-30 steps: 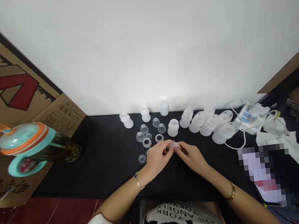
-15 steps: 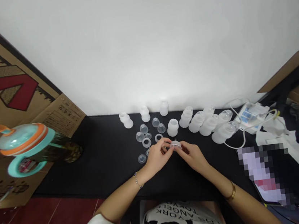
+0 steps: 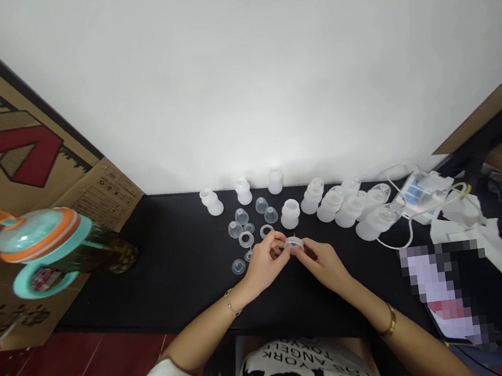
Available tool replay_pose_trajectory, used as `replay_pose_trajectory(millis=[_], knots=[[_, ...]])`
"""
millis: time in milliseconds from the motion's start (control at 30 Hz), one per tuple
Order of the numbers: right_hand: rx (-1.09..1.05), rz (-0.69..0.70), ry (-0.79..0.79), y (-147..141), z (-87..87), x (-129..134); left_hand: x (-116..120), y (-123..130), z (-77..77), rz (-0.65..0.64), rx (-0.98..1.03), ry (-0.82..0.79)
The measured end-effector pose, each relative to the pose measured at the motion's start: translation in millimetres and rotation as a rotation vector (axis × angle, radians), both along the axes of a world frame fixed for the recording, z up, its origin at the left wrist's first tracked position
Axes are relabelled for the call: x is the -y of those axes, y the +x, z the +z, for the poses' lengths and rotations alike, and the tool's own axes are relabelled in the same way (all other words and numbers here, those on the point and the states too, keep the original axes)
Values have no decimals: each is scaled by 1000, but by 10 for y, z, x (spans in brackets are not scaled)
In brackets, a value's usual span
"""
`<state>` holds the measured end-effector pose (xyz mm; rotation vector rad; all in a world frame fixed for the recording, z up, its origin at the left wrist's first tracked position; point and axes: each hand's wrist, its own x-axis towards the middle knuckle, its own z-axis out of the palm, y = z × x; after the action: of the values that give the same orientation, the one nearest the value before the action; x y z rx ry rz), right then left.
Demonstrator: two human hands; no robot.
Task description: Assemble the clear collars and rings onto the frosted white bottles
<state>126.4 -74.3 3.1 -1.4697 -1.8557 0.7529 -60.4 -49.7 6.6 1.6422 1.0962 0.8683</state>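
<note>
Small clear silicone cup-shaped piece: held above the front middle of the black tabletop, tilted so its round rim shows. Left hand and right hand close in from either side, the fingertips pressed together on its edges in a firm pinch, not spread. Just ahead of the left hand lie a clear silicone ring and small transparent domed cups. Farther right, frosted white bottle-shaped silicone parts stand in a loose cluster near a white plastic device trailing thin white cable.
</note>
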Motion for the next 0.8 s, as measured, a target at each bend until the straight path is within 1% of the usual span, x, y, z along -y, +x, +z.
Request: replay_pose_trajectory(millis=[200, 400, 500, 800], knots=[[12, -5, 1, 1, 7, -1, 0, 0, -5, 2, -40, 8], [19, 10, -6, 7, -4, -8, 0, 1, -2, -40, -167, 91], [20, 11, -20, 5, -6, -7, 0, 1, -11, -42, -163, 97], [31, 8, 2, 2, -13, -5, -4, 0, -13, -47, -153, 92]])
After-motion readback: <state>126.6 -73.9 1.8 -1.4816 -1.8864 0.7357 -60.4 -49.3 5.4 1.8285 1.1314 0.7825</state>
